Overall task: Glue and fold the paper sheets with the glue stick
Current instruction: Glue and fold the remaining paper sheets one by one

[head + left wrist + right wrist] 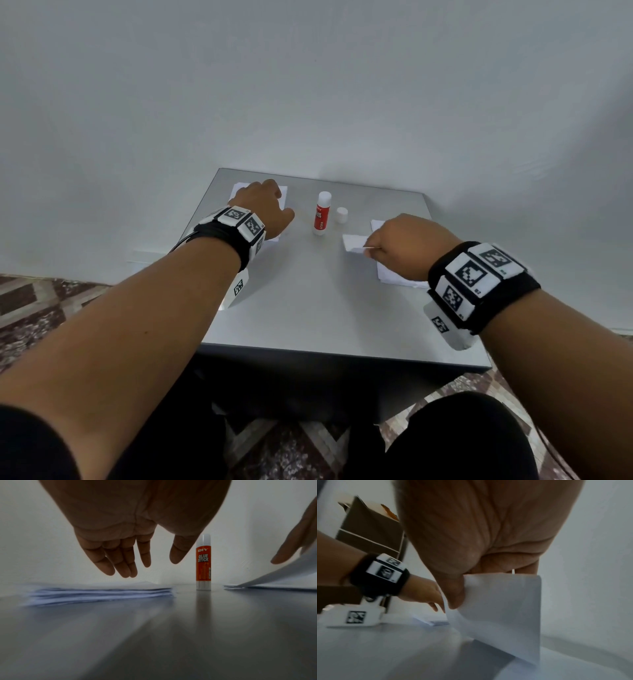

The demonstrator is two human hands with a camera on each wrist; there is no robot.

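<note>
**A:** What does the head view give you?

**Me:** My right hand (407, 245) pinches one sheet (354, 244) by its edge, peeling it off the stack (394, 275) near the right edge of the tabletop (308, 308). My left hand (265, 205) sits over the folded pile (239, 192) at the far left corner. The glue stick (321, 214) stands uncapped between the two, toward the far edge, with its cap (342, 215) just beside it.

**A:** And the left wrist view?

**Me:** It shows what the head view hides: my left fingers (118, 563) hang loose and spread above the pile (102, 593), holding nothing and not touching it. The glue stick (203, 562) stands upright.

**A:** The right wrist view?

**Me:** Only there do I see the grip itself: thumb (455, 596) on the near face, the sheet (501, 615) hanging curved with its lower edge on the stack. The glue stick isn't visible there.

**A:** How do you do this step well?

**Me:** I'd lift slowly so only one sheet comes, then lay it flat mid-tabletop before gluing.
</note>
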